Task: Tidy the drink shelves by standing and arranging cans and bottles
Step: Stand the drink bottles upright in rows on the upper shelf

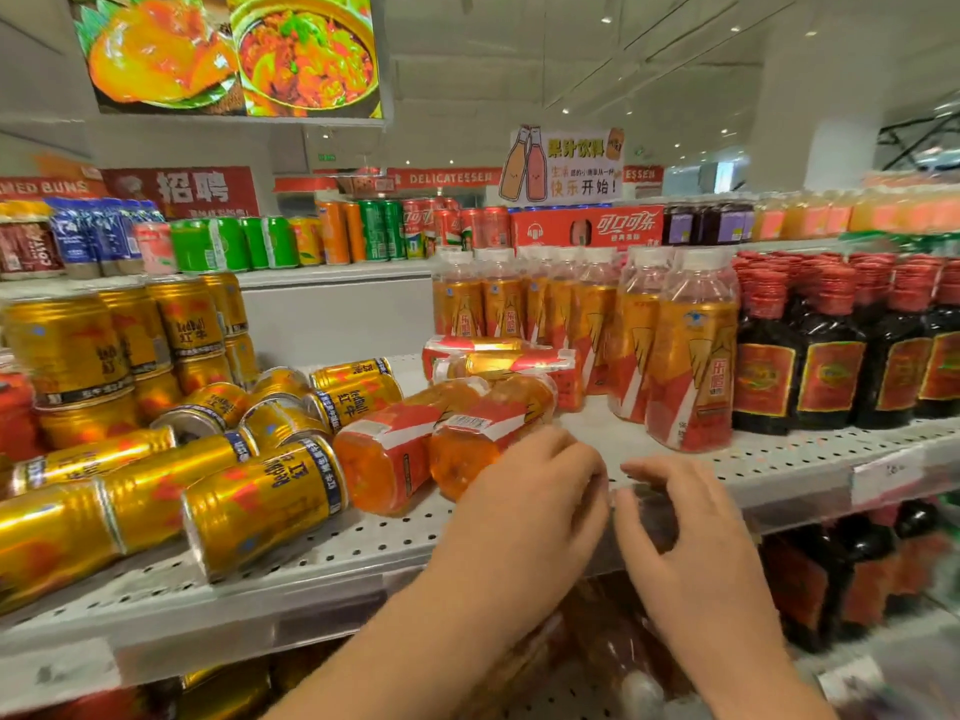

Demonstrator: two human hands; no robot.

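At the shelf's (pixel 769 459) front edge, the left hand (pixel 530 501) curled round a toppled bottle (pixel 470 446) — likely to stand it by the upright row (pixel 691 350). The right hand (pixel 680 527) hovered loosely curled, empty.

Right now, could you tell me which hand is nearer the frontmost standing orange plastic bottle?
Right. The right hand is just front-left of the bottle; the left hand, farther left.

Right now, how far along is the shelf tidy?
Done: orange bottles at right stand in rows beside dark bottles. In hand: left hand is at the nearest fallen bottle; right hand holds nothing. Left: other fallen bottles and many gold cans lying on their sides.
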